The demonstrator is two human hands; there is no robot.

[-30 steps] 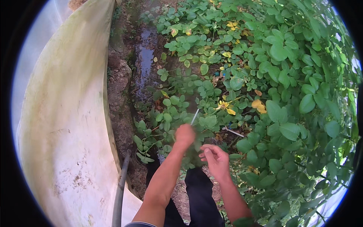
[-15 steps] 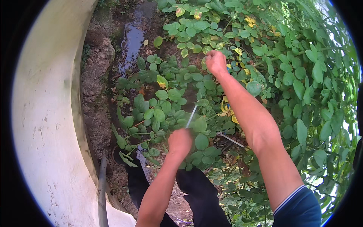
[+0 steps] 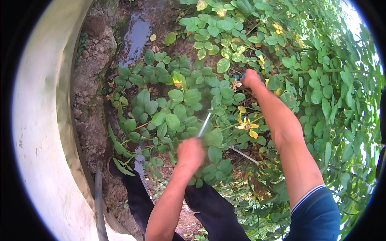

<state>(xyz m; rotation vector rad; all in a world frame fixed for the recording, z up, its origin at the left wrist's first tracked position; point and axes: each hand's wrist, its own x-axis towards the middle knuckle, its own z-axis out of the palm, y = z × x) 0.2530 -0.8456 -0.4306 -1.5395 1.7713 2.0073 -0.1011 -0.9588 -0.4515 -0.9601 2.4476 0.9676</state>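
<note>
My left hand (image 3: 191, 154) is closed in a fist, slightly blurred, low among the green leafy plants (image 3: 173, 120). A thin whitish rod (image 3: 204, 125) sticks up out of it, its far tip among the leaves; I cannot tell its kind. Farther off and to the right, my right hand (image 3: 252, 79) reaches down into the foliage with its fingers closed. Beside those fingertips show a small blue bit (image 3: 243, 75) and a dry brown leaf (image 3: 236, 83). What the fingers grip is hidden.
A pale curved wall (image 3: 44, 120) stands on the left, with a grey pipe (image 3: 98, 197) near its foot. A wet puddle (image 3: 136, 38) lies along the soil. Another thin pale stick (image 3: 244, 155) rests under leaves. Dense foliage (image 3: 321, 100) fills the right side.
My right hand has moved right and nearer, down into the leaves by the blue bit. My left hand still grips the whitish rod at about the same place. The view has shifted slightly.
</note>
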